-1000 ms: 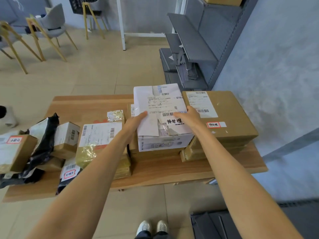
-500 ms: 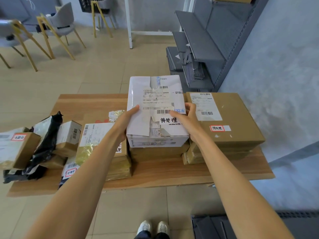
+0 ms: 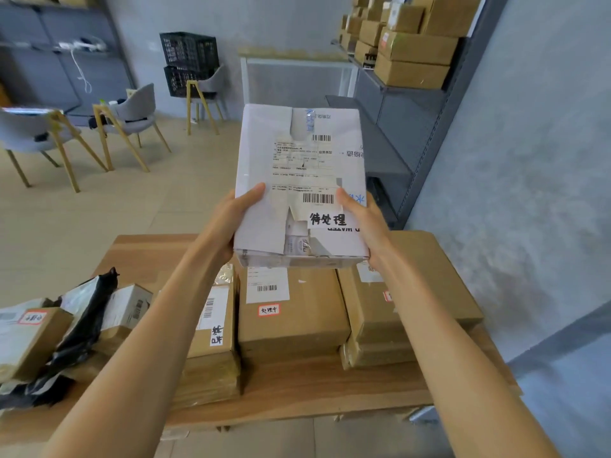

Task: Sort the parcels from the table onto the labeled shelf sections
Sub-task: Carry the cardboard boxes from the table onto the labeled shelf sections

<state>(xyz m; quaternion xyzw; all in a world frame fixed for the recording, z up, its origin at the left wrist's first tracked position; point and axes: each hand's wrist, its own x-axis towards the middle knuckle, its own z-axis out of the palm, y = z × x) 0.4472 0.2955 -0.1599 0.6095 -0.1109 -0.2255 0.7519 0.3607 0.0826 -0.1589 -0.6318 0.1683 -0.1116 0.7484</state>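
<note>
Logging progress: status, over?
Left hand and right hand grip white parcel, held above table. Shelf ahead right. Nothing blocking.

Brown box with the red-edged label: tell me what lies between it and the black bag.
In the head view, between the brown box and the black bag lie the left forearm and a taped parcel stack.

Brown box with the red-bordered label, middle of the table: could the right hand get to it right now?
Probably not yet. The right hand and left hand both grip the white parcel, held directly above the brown box. Nothing lies on the box's top, so a freed hand could reach it.
</note>
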